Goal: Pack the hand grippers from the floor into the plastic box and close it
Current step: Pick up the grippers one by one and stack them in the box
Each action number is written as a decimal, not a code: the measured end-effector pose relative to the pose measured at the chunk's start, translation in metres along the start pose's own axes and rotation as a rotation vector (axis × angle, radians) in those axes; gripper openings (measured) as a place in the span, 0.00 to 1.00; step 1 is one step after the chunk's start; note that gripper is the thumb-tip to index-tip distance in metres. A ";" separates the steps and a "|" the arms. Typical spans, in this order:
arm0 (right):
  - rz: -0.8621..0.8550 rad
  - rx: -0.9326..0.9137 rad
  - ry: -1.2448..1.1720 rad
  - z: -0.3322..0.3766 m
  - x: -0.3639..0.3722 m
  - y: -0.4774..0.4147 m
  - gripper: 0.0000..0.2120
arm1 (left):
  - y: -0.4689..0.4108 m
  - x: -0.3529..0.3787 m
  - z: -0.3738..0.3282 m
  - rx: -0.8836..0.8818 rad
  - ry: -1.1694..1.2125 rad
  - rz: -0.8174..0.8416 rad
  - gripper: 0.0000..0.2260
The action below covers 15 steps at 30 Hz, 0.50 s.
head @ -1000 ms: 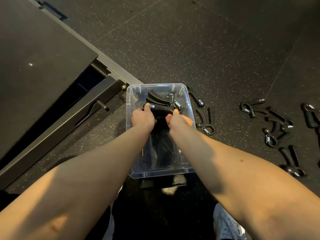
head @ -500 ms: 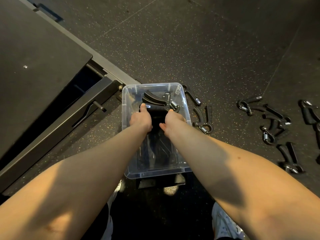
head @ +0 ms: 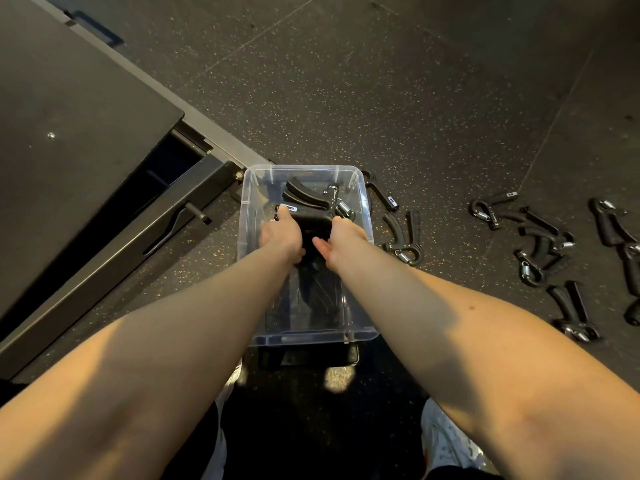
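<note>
A clear plastic box stands open on the dark floor in front of me. Both my hands reach into it. My left hand and my right hand hold a black hand gripper by its handles, low inside the box, its spring at the right. A second hand gripper lies at the box's far end. More dark shapes lie on the box's bottom under my wrists. Several hand grippers lie on the floor to the right, the nearest ones beside the box wall.
A low black platform with a metal frame runs diagonally along the left and touches the box's far left corner. A dark flat object sits under the box's near end. My shoe is at the bottom right. Scattered grippers cover the floor on the right.
Both hands have stayed on the gripper and shifted it slightly towards me inside the box. My right thumb has come away from the handle. The view has drifted a little.
</note>
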State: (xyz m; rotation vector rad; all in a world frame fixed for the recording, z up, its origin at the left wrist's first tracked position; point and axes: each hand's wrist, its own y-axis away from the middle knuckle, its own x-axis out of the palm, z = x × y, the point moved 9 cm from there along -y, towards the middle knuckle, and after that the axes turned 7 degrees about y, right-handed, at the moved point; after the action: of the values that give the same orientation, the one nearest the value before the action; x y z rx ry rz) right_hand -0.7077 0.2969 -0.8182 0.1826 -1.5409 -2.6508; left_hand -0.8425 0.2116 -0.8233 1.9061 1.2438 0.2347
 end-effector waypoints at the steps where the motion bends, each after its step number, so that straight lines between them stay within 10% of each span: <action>1: 0.072 -0.019 0.049 0.002 0.004 0.001 0.12 | 0.003 -0.002 0.001 -0.012 0.000 0.003 0.28; 4: 0.217 -0.071 0.163 0.010 0.007 0.014 0.19 | 0.021 -0.008 -0.007 -0.011 0.000 -0.032 0.26; 7: 0.154 -0.108 0.191 0.023 -0.017 0.026 0.05 | 0.041 0.001 -0.020 0.037 -0.017 -0.015 0.25; 15: 0.015 -0.200 0.416 0.061 -0.154 0.034 0.06 | 0.145 0.105 -0.030 0.247 -0.050 0.443 0.12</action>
State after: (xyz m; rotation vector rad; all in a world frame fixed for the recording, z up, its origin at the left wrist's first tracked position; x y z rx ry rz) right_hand -0.5632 0.3507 -0.7484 0.6556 -1.1373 -2.5193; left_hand -0.7098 0.2902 -0.7283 2.3759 0.8334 0.2699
